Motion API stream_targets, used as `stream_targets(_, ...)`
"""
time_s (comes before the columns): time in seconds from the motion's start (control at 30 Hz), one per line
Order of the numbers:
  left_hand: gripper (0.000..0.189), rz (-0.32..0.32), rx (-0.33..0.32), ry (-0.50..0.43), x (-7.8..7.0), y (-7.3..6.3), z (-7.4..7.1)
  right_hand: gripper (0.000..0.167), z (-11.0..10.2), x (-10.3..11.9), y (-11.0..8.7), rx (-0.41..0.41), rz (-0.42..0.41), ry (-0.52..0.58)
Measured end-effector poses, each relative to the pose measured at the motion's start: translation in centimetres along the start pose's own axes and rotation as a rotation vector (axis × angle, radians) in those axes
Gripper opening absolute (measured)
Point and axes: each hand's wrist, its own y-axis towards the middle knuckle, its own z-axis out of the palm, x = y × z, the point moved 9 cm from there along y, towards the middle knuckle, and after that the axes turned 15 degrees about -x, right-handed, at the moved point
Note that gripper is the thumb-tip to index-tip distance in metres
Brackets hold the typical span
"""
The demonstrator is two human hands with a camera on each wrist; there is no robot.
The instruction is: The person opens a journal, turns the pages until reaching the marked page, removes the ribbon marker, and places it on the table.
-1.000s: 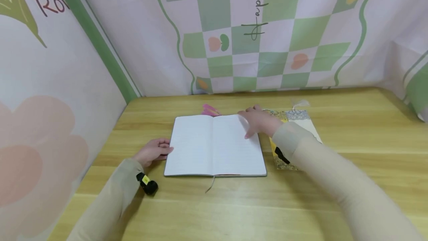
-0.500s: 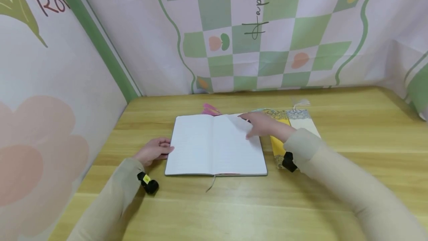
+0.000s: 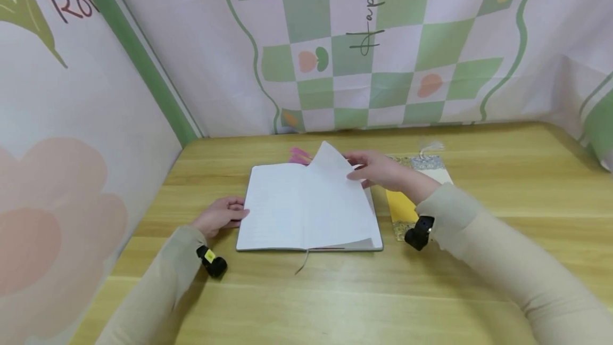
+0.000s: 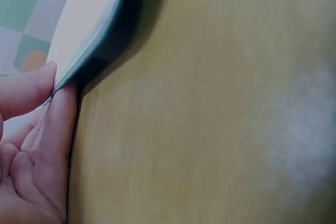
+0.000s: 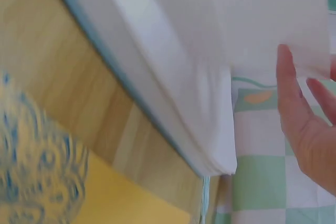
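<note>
An open notebook [image 3: 275, 209] with white, faintly lined pages lies flat on the wooden table. At its left edge my left hand [image 3: 217, 217] pinches the book, thumb on the page and a finger beneath the cover, as the left wrist view shows. My right hand [image 3: 383, 170] holds a right-hand page [image 3: 335, 198] by its outer edge near the far corner. That page is raised and bent, its far corner sticking up. In the right wrist view one fingertip [image 5: 284, 56] lies against the lifted page, over the page block. A thin ribbon [image 3: 301, 262] hangs from the near spine.
To the right, partly under my right forearm, lie a yellow patterned bookmark [image 3: 402, 207] and a white one [image 3: 437, 174] with a pale tassel [image 3: 432, 146]. Something pink [image 3: 299, 155] shows behind the notebook. A printed curtain [image 3: 354, 57] hangs along the table's far edge.
My right hand has taken hold of the page's outer edge and lifted it, so its far corner now stands up. The left hand stays at the notebook's left edge.
</note>
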Motion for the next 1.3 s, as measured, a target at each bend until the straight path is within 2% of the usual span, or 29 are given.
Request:
stream_targets(0.13, 0.048, -0.003, 0.0, 0.0, 0.0, 0.0, -0.1, 0.06, 0.5, 0.4, -0.1, -0.002, 0.065, 0.165)
stream_targets(0.23, 0.048, -0.001, 0.002, -0.002, 0.0, 0.0, -0.1, 0.06, 1.0, 1.0, -0.1, -0.008, 0.074, 0.248)
stream_targets(0.33, 0.048, -0.001, 0.005, -0.01, 0.0, 0.0, 0.0, 0.059, 1.5, 1.3, -0.2, -0.004, 0.071, 0.285)
stream_targets(0.47, 0.048, -0.009, 0.005, -0.015, 0.1, 0.2, 0.1, 0.06, 3.2, 1.5, -0.8, 0.104, 0.048, 0.268)
stream_targets(0.57, 0.048, -0.016, -0.001, -0.013, 0.1, 0.2, 0.0, 0.059, 5.0, 1.7, -1.5, 0.214, 0.0, 0.17)
stream_targets(0.63, 0.048, -0.012, 0.001, -0.008, 0.0, 0.2, 0.0, 0.06, 6.0, 1.8, -1.9, 0.248, -0.049, 0.06)
stream_targets(0.83, 0.049, -0.005, 0.004, -0.013, 0.0, 0.1, -0.1, 0.064, 8.7, 2.4, -2.6, 0.277, -0.222, -0.294)
stream_targets(1.03, 0.041, 0.036, 0.022, -0.011, -0.2, 0.1, 0.0, 0.062, 10.9, 3.3, -3.0, 0.292, -0.357, -0.457)
stream_targets(1.13, 0.037, 0.071, 0.048, -0.022, -0.4, 0.1, 0.2, 0.061, 11.7, 3.3, -3.2, 0.292, -0.369, -0.535)
stream_targets(1.3, 0.034, 0.106, 0.073, -0.055, -0.5, 0.1, 0.3, 0.06, 12.9, 2.7, -3.4, 0.285, -0.317, -0.679)
